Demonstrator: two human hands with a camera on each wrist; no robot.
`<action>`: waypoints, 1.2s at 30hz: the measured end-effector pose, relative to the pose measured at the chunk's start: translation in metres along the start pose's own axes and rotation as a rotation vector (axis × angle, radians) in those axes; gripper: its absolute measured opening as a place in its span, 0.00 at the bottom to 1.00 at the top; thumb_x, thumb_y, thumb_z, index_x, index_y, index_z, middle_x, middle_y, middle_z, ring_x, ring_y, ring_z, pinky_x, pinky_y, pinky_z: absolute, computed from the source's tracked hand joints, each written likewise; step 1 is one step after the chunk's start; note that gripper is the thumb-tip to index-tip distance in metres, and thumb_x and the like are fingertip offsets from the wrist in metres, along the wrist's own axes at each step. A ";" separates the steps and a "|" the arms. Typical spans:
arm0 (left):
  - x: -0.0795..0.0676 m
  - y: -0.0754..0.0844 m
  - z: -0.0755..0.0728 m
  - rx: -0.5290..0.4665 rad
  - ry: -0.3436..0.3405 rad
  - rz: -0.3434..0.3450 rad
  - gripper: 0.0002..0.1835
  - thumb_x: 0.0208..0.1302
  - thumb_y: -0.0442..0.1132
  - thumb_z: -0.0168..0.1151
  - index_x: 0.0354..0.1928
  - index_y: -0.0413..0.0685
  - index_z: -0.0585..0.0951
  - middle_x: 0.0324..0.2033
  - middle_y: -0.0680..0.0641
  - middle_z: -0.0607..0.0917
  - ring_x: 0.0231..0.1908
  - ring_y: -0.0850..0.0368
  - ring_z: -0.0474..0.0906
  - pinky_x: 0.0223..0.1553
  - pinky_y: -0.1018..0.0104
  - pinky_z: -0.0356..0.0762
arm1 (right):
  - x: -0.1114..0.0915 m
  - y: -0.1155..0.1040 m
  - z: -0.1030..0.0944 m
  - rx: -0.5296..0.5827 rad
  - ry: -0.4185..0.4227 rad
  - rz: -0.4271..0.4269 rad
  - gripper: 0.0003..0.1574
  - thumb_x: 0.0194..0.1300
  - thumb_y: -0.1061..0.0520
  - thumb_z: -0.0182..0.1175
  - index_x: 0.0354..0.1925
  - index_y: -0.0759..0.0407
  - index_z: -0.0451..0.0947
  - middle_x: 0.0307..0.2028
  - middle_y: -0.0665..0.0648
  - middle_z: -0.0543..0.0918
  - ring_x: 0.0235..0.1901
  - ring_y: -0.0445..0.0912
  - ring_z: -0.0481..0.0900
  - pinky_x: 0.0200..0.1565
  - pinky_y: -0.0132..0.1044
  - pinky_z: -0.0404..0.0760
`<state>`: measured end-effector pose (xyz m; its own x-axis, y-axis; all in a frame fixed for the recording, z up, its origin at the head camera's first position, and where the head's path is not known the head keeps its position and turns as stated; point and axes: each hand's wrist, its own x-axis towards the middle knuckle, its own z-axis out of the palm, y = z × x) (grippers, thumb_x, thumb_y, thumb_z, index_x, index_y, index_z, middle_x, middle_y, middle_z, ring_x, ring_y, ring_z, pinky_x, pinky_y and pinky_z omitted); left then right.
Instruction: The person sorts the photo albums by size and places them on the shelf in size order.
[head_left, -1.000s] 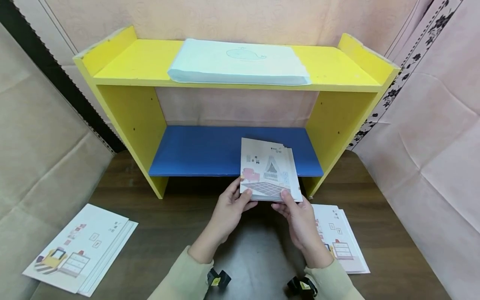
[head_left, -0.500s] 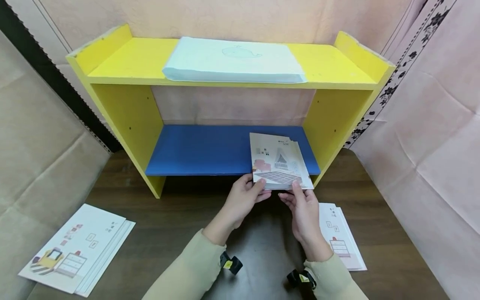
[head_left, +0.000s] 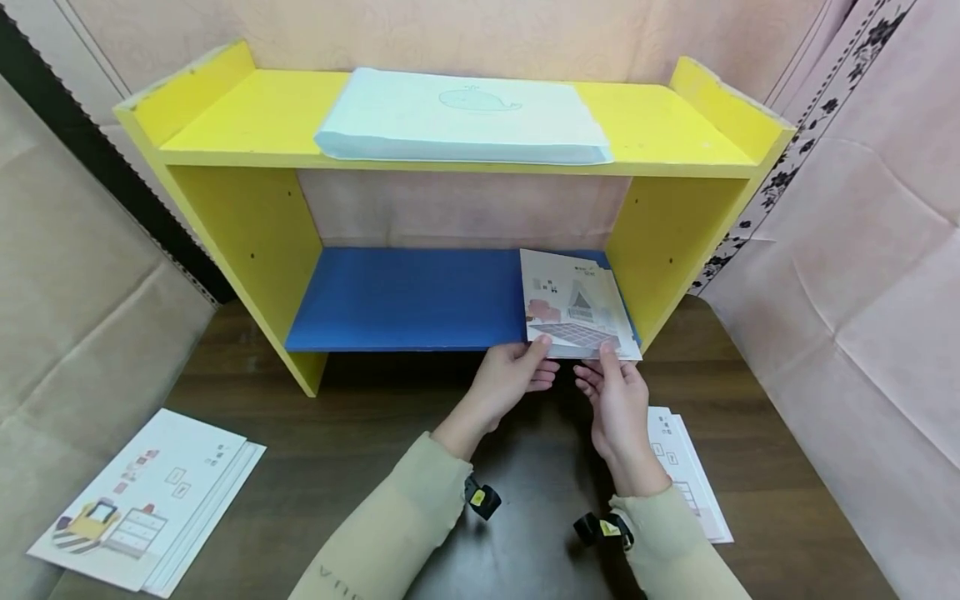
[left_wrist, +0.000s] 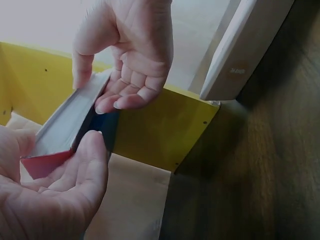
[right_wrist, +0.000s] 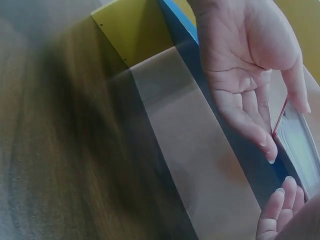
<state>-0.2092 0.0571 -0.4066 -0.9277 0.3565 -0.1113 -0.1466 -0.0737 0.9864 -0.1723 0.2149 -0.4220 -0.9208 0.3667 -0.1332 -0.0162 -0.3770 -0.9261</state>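
Note:
Both hands hold a small stack of white-covered books (head_left: 573,300) by its near edge. Its top cover shows a pink drawing, a tent-like shape and a grid. My left hand (head_left: 504,385) pinches the near left corner, thumb on top and fingers beneath. At the near right corner, my right hand (head_left: 621,412) grips it the same way. The stack lies over the right part of the blue shelf (head_left: 405,300), close to the yellow side panel (head_left: 671,242). Pale page edges (left_wrist: 70,120) and a red side face my left wrist camera.
The yellow bookshelf (head_left: 247,158) carries a light blue package (head_left: 465,117) with a whale drawing on its top board. On the brown wooden table (head_left: 337,467), larger white books (head_left: 142,500) lie at the left; more white books (head_left: 690,475) lie at the right, partly behind my right forearm.
Both hands have moved the stack of books forward and to the right, over the right end of the blue shelf. The grip looks the same, and the head view has shifted slightly.

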 end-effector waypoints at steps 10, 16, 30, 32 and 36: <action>0.011 0.000 0.004 0.010 0.039 -0.024 0.30 0.64 0.62 0.59 0.41 0.37 0.82 0.33 0.41 0.87 0.33 0.52 0.86 0.36 0.62 0.84 | 0.012 -0.004 -0.002 -0.040 0.045 0.015 0.27 0.68 0.39 0.56 0.45 0.61 0.69 0.38 0.57 0.80 0.35 0.44 0.81 0.42 0.35 0.81; 0.013 -0.003 0.006 0.037 0.079 -0.020 0.30 0.62 0.64 0.59 0.38 0.40 0.84 0.32 0.41 0.87 0.31 0.52 0.86 0.34 0.61 0.84 | 0.014 -0.003 -0.002 -0.048 0.057 0.027 0.29 0.67 0.38 0.57 0.45 0.63 0.68 0.33 0.54 0.80 0.32 0.43 0.81 0.43 0.36 0.81; -0.009 -0.013 0.008 0.136 0.079 0.036 0.34 0.65 0.66 0.52 0.56 0.44 0.78 0.44 0.50 0.85 0.41 0.58 0.83 0.41 0.63 0.82 | -0.001 -0.009 -0.018 -0.220 -0.052 0.059 0.35 0.66 0.38 0.59 0.57 0.62 0.64 0.44 0.56 0.81 0.41 0.46 0.81 0.46 0.37 0.80; -0.017 -0.018 0.010 0.123 0.069 0.026 0.35 0.66 0.67 0.52 0.61 0.46 0.76 0.50 0.49 0.82 0.46 0.56 0.81 0.43 0.61 0.82 | -0.007 -0.009 -0.024 -0.307 -0.079 0.053 0.36 0.66 0.38 0.59 0.58 0.61 0.64 0.47 0.57 0.80 0.43 0.47 0.81 0.49 0.40 0.80; -0.035 -0.033 0.016 0.085 0.038 -0.027 0.36 0.67 0.64 0.53 0.69 0.50 0.66 0.59 0.45 0.76 0.52 0.49 0.78 0.47 0.56 0.80 | -0.020 -0.009 -0.042 -0.535 -0.100 -0.011 0.38 0.64 0.37 0.60 0.60 0.59 0.66 0.52 0.59 0.80 0.46 0.48 0.81 0.49 0.39 0.80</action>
<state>-0.1666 0.0618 -0.4333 -0.9362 0.3220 -0.1408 -0.1436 0.0151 0.9895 -0.1376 0.2463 -0.4261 -0.9547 0.2754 -0.1126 0.1506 0.1211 -0.9812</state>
